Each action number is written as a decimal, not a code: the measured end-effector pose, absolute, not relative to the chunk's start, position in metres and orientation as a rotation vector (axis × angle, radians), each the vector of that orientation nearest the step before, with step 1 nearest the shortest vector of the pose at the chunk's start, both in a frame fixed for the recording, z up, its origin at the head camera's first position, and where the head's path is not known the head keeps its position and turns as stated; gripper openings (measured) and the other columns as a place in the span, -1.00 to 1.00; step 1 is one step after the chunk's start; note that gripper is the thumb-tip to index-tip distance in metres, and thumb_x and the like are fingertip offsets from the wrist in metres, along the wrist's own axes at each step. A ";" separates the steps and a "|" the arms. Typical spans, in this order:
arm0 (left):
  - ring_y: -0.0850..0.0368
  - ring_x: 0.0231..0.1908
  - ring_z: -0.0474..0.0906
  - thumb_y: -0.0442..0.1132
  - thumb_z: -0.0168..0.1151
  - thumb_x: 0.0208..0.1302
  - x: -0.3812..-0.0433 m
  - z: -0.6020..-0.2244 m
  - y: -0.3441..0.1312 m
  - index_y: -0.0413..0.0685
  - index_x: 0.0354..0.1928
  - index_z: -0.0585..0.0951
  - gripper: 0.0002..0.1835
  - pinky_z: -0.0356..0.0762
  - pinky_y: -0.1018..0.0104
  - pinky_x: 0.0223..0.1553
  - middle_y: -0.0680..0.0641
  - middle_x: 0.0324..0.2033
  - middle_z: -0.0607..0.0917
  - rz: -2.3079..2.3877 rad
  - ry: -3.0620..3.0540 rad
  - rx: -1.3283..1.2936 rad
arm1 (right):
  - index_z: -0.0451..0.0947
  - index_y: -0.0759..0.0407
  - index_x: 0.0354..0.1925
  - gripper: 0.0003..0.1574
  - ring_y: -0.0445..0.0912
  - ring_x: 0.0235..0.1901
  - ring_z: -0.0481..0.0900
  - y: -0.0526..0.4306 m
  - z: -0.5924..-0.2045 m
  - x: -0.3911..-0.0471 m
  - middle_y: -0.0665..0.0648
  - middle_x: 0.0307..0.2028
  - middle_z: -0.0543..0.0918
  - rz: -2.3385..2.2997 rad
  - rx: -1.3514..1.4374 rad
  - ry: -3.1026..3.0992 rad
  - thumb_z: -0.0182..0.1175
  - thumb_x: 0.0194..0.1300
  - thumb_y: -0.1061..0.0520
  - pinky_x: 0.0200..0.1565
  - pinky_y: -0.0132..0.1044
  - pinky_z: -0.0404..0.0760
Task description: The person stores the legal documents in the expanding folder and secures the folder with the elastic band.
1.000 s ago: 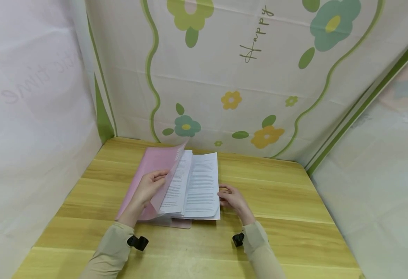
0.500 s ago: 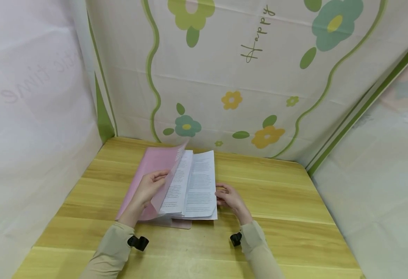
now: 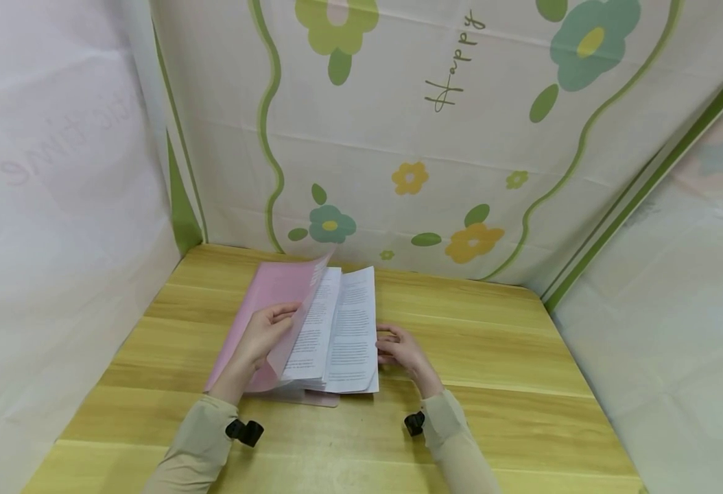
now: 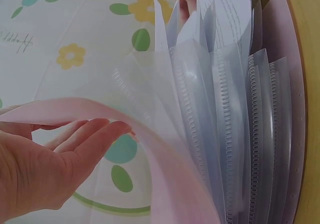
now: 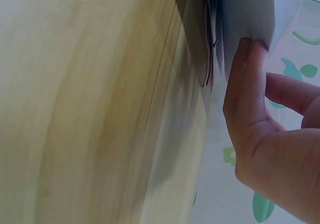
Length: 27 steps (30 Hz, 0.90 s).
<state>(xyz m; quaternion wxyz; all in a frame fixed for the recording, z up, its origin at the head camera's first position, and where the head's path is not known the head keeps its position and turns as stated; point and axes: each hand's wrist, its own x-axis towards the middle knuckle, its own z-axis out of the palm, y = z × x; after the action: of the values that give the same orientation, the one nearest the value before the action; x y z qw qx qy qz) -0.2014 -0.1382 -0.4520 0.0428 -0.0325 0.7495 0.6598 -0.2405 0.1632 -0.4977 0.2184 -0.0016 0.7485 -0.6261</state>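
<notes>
A pink display book point(image 3: 275, 274) with clear pockets point(image 4: 230, 129) lies on the table, its front cover lifted. My left hand point(image 3: 265, 336) holds that cover from the outer side; in the left wrist view its fingers point(image 4: 95, 139) stretch along the pink sheet point(image 4: 170, 179). Printed paper sheets point(image 3: 354, 329) jut out from the right of the pockets. At their right edge my right hand point(image 3: 401, 350) pinches the sheet; in the right wrist view two fingertips point(image 5: 254, 47) lie against the paper point(image 5: 245, 14), and the fingers hide part of the grip.
The wooden table point(image 3: 491, 384) runs round the book on all sides. A white flowered cloth wall point(image 3: 361, 137) rises at the back, with white cloth at left and right. Black bands with cameras point(image 3: 245, 432) sit at both wrists.
My right hand has moved a little to the left, and the sheets' right edge has shifted left with it, closer to the pockets. The left hand and lifted cover have stayed nearly still.
</notes>
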 end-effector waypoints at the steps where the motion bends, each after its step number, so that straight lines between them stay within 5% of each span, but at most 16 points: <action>1: -0.12 0.29 0.48 -0.40 -0.02 0.36 -0.201 -0.452 -0.138 -0.30 0.31 0.46 -0.52 0.46 0.30 0.25 -0.32 0.25 0.56 2.018 2.291 -0.097 | 0.31 0.28 0.38 -0.41 -0.10 -0.21 0.69 0.162 -0.498 -0.240 0.35 0.04 0.65 -1.734 -0.006 2.071 0.10 0.42 0.27 -0.12 -0.20 0.71; 27: -0.15 0.32 0.46 -0.40 -0.04 0.35 -0.199 -0.448 -0.140 -0.29 0.32 0.45 -0.50 0.42 0.10 0.33 -0.33 0.27 0.54 2.018 2.306 -0.071 | 0.31 0.29 0.36 -0.40 -0.18 -0.30 0.68 0.156 -0.497 -0.240 0.40 0.09 0.62 -1.785 0.031 2.058 0.11 0.39 0.31 -0.25 -0.36 0.70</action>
<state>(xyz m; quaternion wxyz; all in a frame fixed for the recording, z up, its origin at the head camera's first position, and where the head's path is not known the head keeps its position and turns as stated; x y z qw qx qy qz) -0.1987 -0.1400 -0.4476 0.0383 -0.0232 0.7518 0.6579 -0.2401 0.1558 -0.4969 0.2071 0.0111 0.7391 -0.6409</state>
